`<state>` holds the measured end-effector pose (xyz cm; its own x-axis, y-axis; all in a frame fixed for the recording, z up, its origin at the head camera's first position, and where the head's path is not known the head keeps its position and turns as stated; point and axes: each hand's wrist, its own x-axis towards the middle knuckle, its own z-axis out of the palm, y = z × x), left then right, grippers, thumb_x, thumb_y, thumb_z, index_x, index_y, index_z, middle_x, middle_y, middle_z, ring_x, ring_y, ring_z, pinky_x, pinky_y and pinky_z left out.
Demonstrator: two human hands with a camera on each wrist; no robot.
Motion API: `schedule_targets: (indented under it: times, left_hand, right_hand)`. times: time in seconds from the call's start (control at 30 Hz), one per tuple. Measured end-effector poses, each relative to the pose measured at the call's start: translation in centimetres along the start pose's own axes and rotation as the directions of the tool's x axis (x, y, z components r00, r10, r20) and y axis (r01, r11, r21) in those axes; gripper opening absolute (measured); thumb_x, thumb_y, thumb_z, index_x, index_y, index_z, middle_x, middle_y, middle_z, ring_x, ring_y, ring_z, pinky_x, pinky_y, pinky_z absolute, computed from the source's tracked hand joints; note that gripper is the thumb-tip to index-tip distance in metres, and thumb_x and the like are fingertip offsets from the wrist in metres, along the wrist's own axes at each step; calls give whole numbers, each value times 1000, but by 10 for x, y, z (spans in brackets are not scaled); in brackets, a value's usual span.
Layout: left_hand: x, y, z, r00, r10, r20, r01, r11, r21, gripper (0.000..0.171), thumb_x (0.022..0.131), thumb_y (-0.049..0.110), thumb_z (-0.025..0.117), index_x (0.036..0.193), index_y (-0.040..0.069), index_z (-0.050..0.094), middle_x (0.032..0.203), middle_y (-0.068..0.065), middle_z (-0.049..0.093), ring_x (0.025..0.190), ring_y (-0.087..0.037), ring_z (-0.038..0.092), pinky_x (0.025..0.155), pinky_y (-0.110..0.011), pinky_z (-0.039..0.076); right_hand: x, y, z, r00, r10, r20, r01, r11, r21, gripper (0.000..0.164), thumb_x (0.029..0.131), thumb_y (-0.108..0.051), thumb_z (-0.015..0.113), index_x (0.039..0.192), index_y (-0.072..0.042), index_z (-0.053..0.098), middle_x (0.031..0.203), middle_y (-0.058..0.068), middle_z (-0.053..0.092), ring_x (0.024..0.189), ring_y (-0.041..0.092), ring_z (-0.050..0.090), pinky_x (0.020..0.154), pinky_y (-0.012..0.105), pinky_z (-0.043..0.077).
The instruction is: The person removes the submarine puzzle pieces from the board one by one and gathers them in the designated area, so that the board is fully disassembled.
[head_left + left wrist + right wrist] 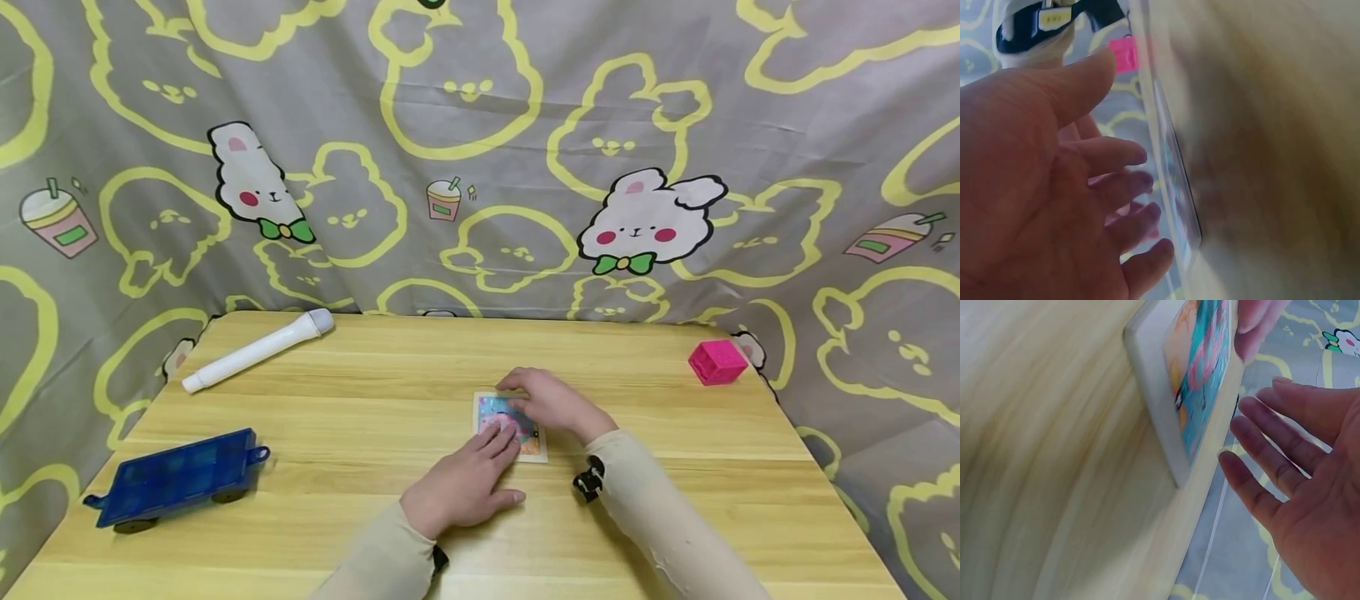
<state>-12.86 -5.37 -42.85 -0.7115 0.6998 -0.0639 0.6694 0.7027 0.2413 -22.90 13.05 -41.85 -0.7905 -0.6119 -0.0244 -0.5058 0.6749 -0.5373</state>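
Where the card lay: flat on the table, partly beneath both hands, its blue-and-pink picture face up inside a pale border.
Left hand: fairly wide, thumb out to one side, fingers reaching over the card's near left part; it gripped nothing, and whether a fingertip touched the card could not be told.
Right hand: loose and fairly wide, fingers slightly bent by the card's far right corner; it held nothing, and its own wrist view showed the fingertips just off the card.
Card so far: down flat and in no grip, so setting or smoothing it seemed mostly done.
Card, what was left: perhaps a small adjustment or nothing more, though the pictures did not settle it.
Mic, trailer, cube: untouched, well apart from both hands.
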Motion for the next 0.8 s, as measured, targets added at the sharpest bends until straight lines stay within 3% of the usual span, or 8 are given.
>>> schedule_targets:
  times: [0.2, 0.57, 0.8]
  left_hand:
    - [5, 1, 5, 1000, -5, -3, 5, 999, 39, 68, 98, 48, 54, 147, 0, 44, 156, -16, 30, 145, -30, 22, 116, -37, 23]
    - [10, -3, 10, 998, -37, 48, 38, 999, -22, 65, 99, 42, 56, 148, 2, 42, 157, -14, 28, 146, -29, 18, 117, -39, 21]
    - [9, 0, 7, 997, -52, 54, 55, 997, -59, 60, 99, 38, 58, 146, 3, 46, 156, -14, 31, 146, -29, 20, 115, -41, 24]
  right_hand:
    - [8, -7, 5, 999, -24, 38, 24, 1000, -2, 27, 96, -4, 59, 121, 2, 67, 121, 12, 61, 115, 30, 56, 100, 46, 44]
    - [14, -3, 16, 997, -4, 72, 11, 996, -92, 33, 97, -12, 61, 128, 1, 64, 121, 9, 52, 112, 25, 49, 97, 40, 43]
    - [15, -1, 18, 997, 4, 78, 3, 996, -91, 33, 97, -14, 62, 127, -1, 66, 120, 7, 50, 110, 24, 46, 95, 39, 43]
